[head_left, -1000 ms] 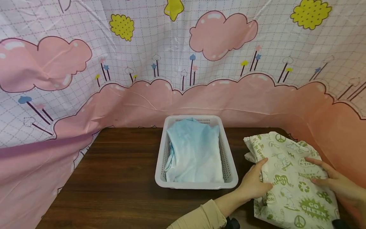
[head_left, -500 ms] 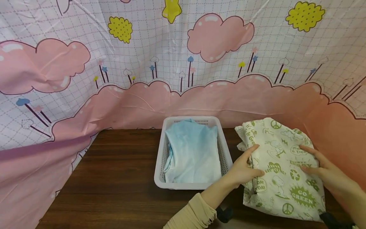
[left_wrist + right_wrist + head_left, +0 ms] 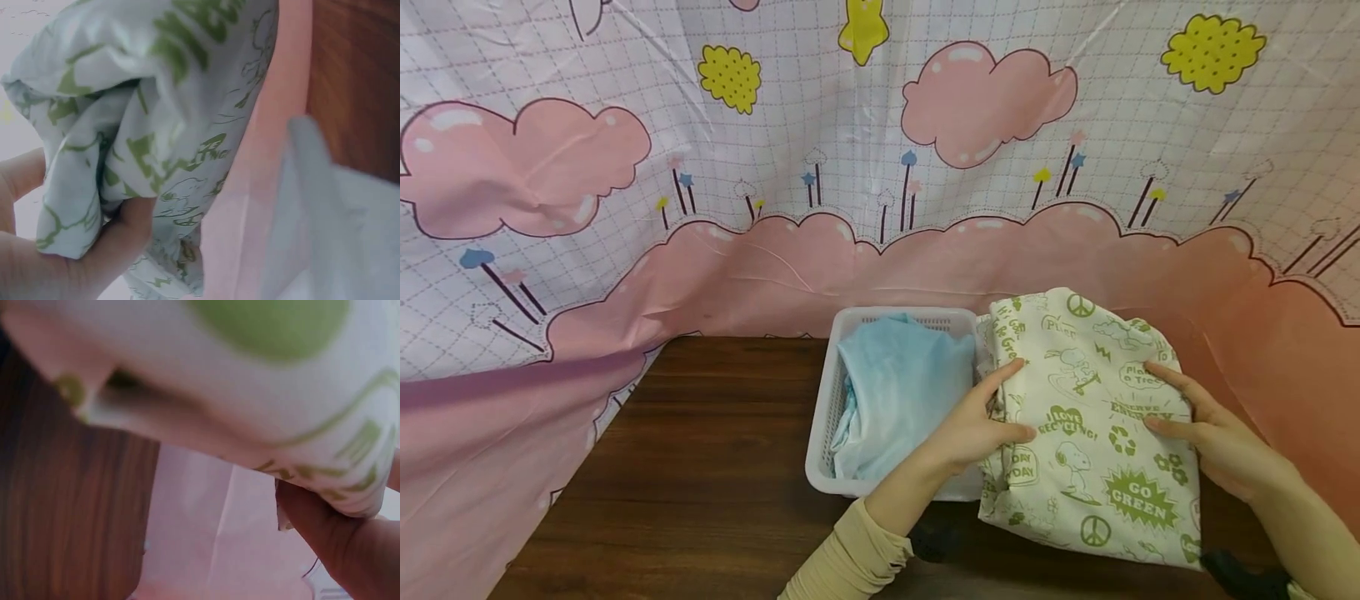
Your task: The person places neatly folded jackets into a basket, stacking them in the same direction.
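A folded white cloth with green print [image 3: 1082,433] hangs between my two hands, its left side overlapping the right rim of a white basket [image 3: 820,450] in the head view. My left hand [image 3: 966,429] grips the cloth's left edge, thumb on top; in the left wrist view its fingers [image 3: 128,234] curl round a fold. On the opposite edge my right hand [image 3: 1217,429] pinches the cloth, and the right wrist view shows a finger [image 3: 312,515] under it. Inside the basket lies a folded light-blue and white cloth [image 3: 902,392], partly hidden by my left hand and forearm.
The basket stands on a dark brown wooden table [image 3: 700,467], toward its back edge. Behind it hangs a pink and white curtain [image 3: 760,275] with clouds, which also drapes along both sides of the table.
Both hands have carried the green-printed cloth leftward and somewhat upward, from the right side of the table to the basket's right rim. The basket and the blue cloth have stayed put.
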Tool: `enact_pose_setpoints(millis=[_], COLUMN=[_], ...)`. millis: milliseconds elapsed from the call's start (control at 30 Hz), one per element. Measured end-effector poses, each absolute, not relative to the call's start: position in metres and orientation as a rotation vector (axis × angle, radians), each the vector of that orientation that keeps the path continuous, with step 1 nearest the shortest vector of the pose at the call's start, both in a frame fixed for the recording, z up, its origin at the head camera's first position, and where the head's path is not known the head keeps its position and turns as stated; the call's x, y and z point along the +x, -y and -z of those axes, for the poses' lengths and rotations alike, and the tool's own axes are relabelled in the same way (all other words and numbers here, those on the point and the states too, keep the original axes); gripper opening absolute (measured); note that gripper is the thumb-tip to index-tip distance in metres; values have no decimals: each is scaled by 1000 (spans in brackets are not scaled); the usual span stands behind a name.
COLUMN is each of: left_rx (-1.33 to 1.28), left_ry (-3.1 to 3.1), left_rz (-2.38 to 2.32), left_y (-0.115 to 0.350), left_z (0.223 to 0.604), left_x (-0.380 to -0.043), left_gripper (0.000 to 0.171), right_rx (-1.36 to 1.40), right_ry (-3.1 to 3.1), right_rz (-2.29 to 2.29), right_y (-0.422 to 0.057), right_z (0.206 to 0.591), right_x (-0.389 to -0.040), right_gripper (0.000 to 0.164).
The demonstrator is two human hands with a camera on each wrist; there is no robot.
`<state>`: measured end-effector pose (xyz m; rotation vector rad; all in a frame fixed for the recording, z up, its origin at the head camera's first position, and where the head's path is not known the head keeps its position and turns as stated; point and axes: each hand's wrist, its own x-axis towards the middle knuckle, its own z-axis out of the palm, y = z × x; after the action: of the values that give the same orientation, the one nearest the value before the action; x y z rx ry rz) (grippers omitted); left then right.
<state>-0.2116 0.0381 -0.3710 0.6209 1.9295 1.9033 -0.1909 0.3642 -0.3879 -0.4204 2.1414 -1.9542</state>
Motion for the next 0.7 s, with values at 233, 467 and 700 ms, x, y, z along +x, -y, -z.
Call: enact_pose_setpoints(millis=[233, 467, 700], left_rx=[632, 581, 563], left_ry=[-1986, -2028, -2049], left_rz=[-1851, -1843, -1832], left_y=[-2, 28, 56], left_z=[356, 347, 343], left_x=[-212, -220, -227], left_gripper=[81, 79, 79], right_rx=[-385, -374, -366], right_ry=[-2213, -2289, -2141], right_rz=[1879, 1808, 1916], right_y=[-332, -302, -271], right_z=[371, 357, 350], right_x=[-194, -200, -213], right_gripper=[74, 76, 78])
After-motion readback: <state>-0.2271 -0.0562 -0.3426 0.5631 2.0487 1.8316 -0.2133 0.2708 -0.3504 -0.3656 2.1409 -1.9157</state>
